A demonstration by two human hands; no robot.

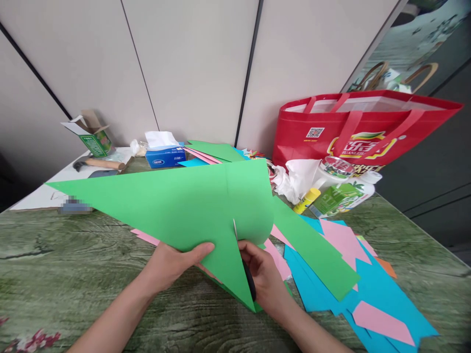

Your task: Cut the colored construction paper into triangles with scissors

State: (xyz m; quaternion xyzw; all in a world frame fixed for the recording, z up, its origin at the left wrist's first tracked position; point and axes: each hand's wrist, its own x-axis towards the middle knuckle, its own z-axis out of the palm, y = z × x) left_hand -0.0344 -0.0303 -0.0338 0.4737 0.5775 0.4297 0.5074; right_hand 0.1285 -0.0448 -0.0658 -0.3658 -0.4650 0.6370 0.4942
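In the head view, the left hand (167, 267) pinches a large, pointed green paper sheet (176, 201) above the green wood-grain counter (55, 274), thumb on top, fingers hidden beneath. The right hand (267, 282) curls around mostly hidden black-handled scissors (249, 280), a blade showing at the slit. The curling flap could drag the cut off line; loose tension from the left hand could crease or tear it.

Green paper (176, 201) hides most of the scissors (249, 282) and the fingers of the left hand (167, 267).
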